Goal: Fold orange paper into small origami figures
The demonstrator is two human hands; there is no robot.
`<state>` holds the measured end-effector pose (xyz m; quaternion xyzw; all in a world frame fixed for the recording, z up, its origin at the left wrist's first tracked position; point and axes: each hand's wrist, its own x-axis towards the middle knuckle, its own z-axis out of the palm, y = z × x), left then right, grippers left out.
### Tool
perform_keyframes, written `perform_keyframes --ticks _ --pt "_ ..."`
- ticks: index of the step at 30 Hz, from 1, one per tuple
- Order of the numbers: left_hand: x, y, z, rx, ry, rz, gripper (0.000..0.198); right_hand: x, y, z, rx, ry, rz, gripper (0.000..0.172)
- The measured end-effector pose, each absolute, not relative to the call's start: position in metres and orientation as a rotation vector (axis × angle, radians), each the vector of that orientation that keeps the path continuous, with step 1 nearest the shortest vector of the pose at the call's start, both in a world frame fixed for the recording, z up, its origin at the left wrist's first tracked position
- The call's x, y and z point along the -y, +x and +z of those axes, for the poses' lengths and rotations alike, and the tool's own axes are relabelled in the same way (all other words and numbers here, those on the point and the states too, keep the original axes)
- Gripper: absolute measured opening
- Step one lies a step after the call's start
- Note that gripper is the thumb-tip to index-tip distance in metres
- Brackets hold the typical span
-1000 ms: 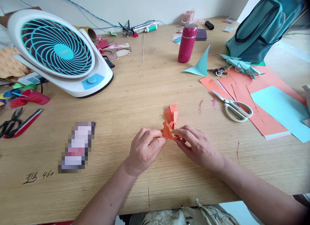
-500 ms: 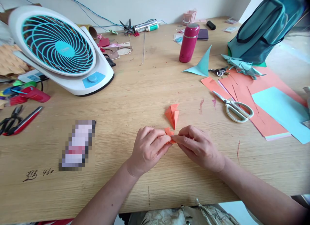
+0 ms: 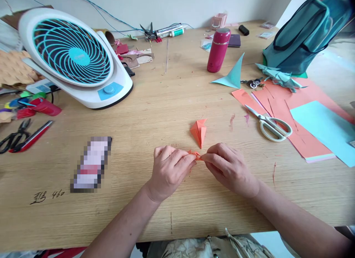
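Between my two hands, just above the table's near middle, is a small folded piece of orange paper (image 3: 195, 154). My left hand (image 3: 170, 169) pinches its left side between thumb and fingers, covering much of it. At its right edge, my right hand (image 3: 229, 167) grips the paper with thumb and forefinger tips. Most of the folds are hidden by my fingers. A second folded orange paper piece (image 3: 199, 133) lies on the table just beyond, its point toward my hands, touched by neither.
White scissors (image 3: 273, 127) rest on orange paper sheets (image 3: 307, 145) to the right, beside a light-blue sheet (image 3: 327, 128). Farther back stand a magenta flask (image 3: 219, 50), a folded teal paper (image 3: 231, 74) and a teal bag (image 3: 296, 39). Left are a fan (image 3: 74, 58) and a blurred phone (image 3: 91, 163).
The held orange paper now looks flatter and narrower, with less of it standing above my fingers. My hands stay nearly in place; the whole view has shifted slightly.
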<state>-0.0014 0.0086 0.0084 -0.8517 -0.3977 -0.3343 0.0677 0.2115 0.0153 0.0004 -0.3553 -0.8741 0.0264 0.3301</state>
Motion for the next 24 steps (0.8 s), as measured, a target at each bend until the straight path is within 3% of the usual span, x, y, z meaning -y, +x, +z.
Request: perform_keyframes --ticks 4,7,12,17,20,24 --pt "-0.008 0.0 0.01 1.233 -2.545 -1.039 0.004 -0.014 0.212 -0.003 2.319 -0.896 0.06 0.017" --pt "-0.007 -0.003 0.011 1.183 -2.495 -1.042 0.008 -0.013 0.21 -0.001 2.237 -0.949 0.247 0.015" --pt "-0.008 -0.011 0.011 1.009 -2.403 -1.01 0.011 -0.013 0.205 0.008 1.968 -1.066 0.988 0.02" --pt "-0.006 -0.012 0.01 0.769 -2.494 -1.022 0.016 -0.014 0.2 0.005 1.557 -1.062 1.737 0.036" --pt "-0.005 -0.009 0.008 0.739 -2.54 -1.015 0.019 -0.016 0.198 0.001 1.36 -0.985 1.873 0.039" --pt "-0.007 -0.005 0.008 0.99 -2.571 -1.172 0.006 -0.019 0.198 -0.003 1.245 -1.014 1.819 0.042"
